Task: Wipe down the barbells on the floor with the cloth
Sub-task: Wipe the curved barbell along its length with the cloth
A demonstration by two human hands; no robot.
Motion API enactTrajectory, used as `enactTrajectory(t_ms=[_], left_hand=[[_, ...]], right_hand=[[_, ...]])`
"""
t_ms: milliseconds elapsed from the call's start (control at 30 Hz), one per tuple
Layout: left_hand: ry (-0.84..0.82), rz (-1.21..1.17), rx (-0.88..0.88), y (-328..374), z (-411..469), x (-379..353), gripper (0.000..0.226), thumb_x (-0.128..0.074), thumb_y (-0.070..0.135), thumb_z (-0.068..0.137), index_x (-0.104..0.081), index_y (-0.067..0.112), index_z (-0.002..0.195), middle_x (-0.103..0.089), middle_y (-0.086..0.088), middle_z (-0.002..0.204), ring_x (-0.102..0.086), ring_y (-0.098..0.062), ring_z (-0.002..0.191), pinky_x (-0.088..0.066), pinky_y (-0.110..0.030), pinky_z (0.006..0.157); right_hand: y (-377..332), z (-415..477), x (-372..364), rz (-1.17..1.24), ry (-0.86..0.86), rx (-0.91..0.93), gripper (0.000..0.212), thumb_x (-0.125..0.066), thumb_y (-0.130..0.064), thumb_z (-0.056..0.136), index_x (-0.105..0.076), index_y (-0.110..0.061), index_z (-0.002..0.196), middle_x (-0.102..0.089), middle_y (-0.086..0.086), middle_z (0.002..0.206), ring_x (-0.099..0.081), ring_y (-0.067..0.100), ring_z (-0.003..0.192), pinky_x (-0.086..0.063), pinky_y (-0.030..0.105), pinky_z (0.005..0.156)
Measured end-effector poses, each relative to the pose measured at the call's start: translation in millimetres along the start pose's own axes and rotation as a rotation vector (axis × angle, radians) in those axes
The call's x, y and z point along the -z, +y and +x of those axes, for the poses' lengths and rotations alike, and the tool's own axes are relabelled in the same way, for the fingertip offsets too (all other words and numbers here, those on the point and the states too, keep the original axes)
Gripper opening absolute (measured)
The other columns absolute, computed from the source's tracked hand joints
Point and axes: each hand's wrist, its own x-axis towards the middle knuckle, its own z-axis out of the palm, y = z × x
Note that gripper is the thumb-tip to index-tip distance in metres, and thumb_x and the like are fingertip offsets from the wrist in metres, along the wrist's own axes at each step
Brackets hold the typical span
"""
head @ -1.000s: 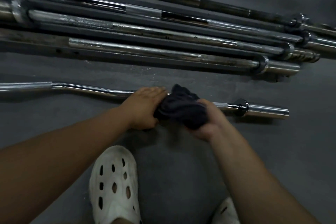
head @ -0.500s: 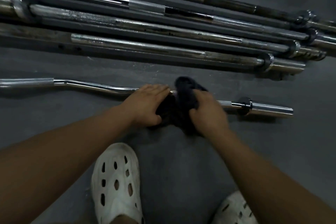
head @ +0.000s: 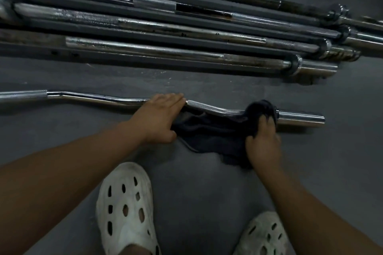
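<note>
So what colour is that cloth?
The cloth looks black or very dark; the head view, the only one, shows it.

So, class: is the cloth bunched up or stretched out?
Stretched out: the cloth reaches from the left hand to the right hand, alongside the bar.

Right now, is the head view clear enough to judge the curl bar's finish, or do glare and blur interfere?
Head view: dim overall; glare streaks along the curl bar; the dark cloth loses detail against the grey floor; the right hand looks slightly soft; the straight bars bow toward the frame edges.
</note>
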Motion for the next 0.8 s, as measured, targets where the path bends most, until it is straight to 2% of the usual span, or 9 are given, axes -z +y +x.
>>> enactTrajectory(t_ms=[67, 133, 233, 333, 400, 533, 600, 700, 800], left_hand=[[-0.003, 0.092, 0.032, 12.1, -0.7, -3.8, 0.107, -0.055, 0.054, 0.075, -0.001, 0.014, 0.158, 0.000, -0.009, 0.166, -0.003, -0.025, 0.152, -0.002, -0.042, 0.123], [0.015, 0.108, 0.071, 24.1, 0.1, -8.8, 0.108, -0.055, 0.054, 0.076, 0.006, 0.017, 0.158, 0.006, -0.009, 0.166, 0.005, -0.028, 0.152, 0.003, -0.046, 0.123], [0.035, 0.092, 0.057, 30.4, 3.9, -13.5, 0.108, -0.053, 0.054, 0.077, 0.009, 0.018, 0.157, 0.011, -0.008, 0.165, 0.011, -0.029, 0.151, 0.006, -0.047, 0.122], [0.034, 0.119, 0.027, 30.0, 4.3, -15.4, 0.107, -0.053, 0.052, 0.076, 0.008, 0.017, 0.157, 0.011, -0.007, 0.165, 0.009, -0.028, 0.152, 0.004, -0.048, 0.122], [0.041, 0.127, -0.001, 33.3, 5.1, -16.1, 0.107, -0.053, 0.049, 0.074, 0.004, 0.015, 0.158, 0.007, -0.009, 0.166, 0.004, -0.028, 0.152, 0.002, -0.048, 0.123], [0.009, 0.126, -0.003, 48.0, 10.4, -11.5, 0.103, -0.052, 0.051, 0.076, 0.001, 0.018, 0.158, 0.007, -0.007, 0.166, 0.003, -0.033, 0.152, 0.001, -0.055, 0.121], [-0.018, 0.139, 0.006, 51.5, 12.5, -9.2, 0.103, -0.050, 0.052, 0.077, 0.005, 0.018, 0.157, 0.011, -0.006, 0.165, 0.006, -0.034, 0.151, 0.000, -0.059, 0.119], [-0.039, 0.148, -0.003, 47.9, 11.6, -7.8, 0.108, -0.052, 0.051, 0.075, 0.012, 0.021, 0.156, 0.015, -0.004, 0.165, 0.007, -0.033, 0.151, -0.001, -0.060, 0.118], [-0.055, 0.145, -0.007, 46.8, 14.1, -5.2, 0.112, -0.055, 0.053, 0.073, 0.013, 0.023, 0.156, 0.015, -0.003, 0.165, 0.006, -0.033, 0.151, -0.003, -0.060, 0.119]], right_hand=[[-29.6, -15.5, -13.7, 0.099, 0.013, -0.062, 0.075, -0.059, -0.006, 0.081, -0.034, -0.010, 0.152, -0.024, 0.017, 0.162, -0.046, 0.046, 0.130, -0.037, 0.044, 0.107], [-51.0, -27.8, -17.7, 0.108, -0.050, 0.150, 0.076, -0.059, -0.008, 0.080, -0.034, -0.014, 0.151, -0.025, 0.014, 0.162, -0.047, 0.044, 0.127, -0.039, 0.042, 0.106], [-25.1, -8.0, -0.2, -0.085, -0.196, 0.443, 0.080, -0.062, -0.012, 0.080, -0.032, -0.021, 0.154, -0.026, 0.008, 0.162, -0.048, 0.042, 0.125, -0.042, 0.044, 0.105], [16.1, 22.6, 14.4, -0.083, -0.097, 0.221, 0.077, -0.063, -0.007, 0.077, -0.038, -0.009, 0.150, -0.033, 0.017, 0.158, -0.047, 0.043, 0.131, -0.042, 0.049, 0.107], [1.4, 15.7, 6.1, 0.025, -0.022, 0.092, 0.073, -0.061, -0.006, 0.077, -0.041, -0.006, 0.147, -0.036, 0.019, 0.154, -0.047, 0.043, 0.131, -0.041, 0.049, 0.106], [-61.3, -25.4, -16.4, 0.156, -0.144, 0.434, 0.069, -0.059, -0.015, 0.073, -0.044, -0.018, 0.140, -0.042, 0.007, 0.146, -0.054, 0.038, 0.118, -0.049, 0.046, 0.097], [-58.9, -13.7, 1.5, 0.191, -0.185, 0.485, 0.067, -0.060, -0.020, 0.077, -0.041, -0.025, 0.141, -0.045, 0.003, 0.145, -0.055, 0.033, 0.120, -0.050, 0.043, 0.095], [-21.8, 19.8, 27.0, 0.110, -0.137, 0.246, 0.082, -0.062, -0.022, 0.082, -0.022, -0.036, 0.153, -0.054, 0.007, 0.142, -0.061, 0.036, 0.115, -0.049, 0.043, 0.090], [-15.1, 21.4, 28.8, 0.136, -0.042, 0.021, 0.096, -0.056, -0.015, 0.086, 0.002, -0.041, 0.158, -0.040, 0.013, 0.155, -0.059, 0.044, 0.113, -0.047, 0.046, 0.088]])
